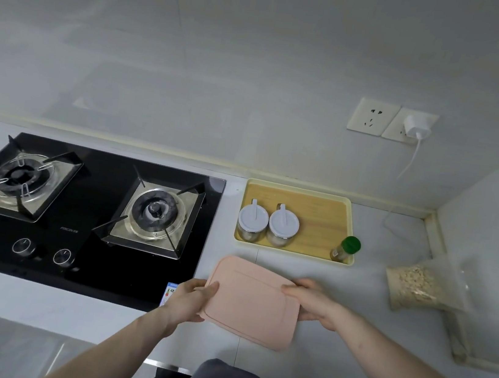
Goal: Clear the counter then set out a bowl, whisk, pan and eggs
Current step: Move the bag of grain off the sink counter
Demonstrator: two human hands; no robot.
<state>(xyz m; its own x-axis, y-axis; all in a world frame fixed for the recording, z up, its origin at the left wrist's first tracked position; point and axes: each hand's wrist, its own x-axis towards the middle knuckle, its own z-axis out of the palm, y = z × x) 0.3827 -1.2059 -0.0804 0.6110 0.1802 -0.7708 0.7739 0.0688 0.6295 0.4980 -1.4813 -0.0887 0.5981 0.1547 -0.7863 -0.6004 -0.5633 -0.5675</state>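
Pink plastic board (pixel 253 301), rectangular with rounded corners and a shallow groove near its edge, held tilted just above the desk (pixel 354 299). Left hand (pixel 189 300): grip curled round the board's left edge, thumb on top, fingers underneath. Right hand (pixel 313 303): grip clamped on the board's right edge, thumb across the upper face, fingers below.

Landmark: the board.
- Left of the board: black glass gas hob (pixel 84 217), two burners with metal pan supports, two round knobs along its front, a small label at its front right corner beside the left hand.
- Behind the board: yellow tray (pixel 349 202) with a wood-toned floor, near the wall. In it, two glass jars with white lids (pixel 267 222), side by side at the left; a small bottle with a green cap (pixel 345 248) at the front right corner.
- Right of the board, apart from it: clear bag of pale flakes (pixel 417 287), lying on the desk.
- Far behind the board, on the wall: two white sockets (pixel 373 116); a white charger (pixel 417 125) plugged into the right one, its cable hanging down to the desk.
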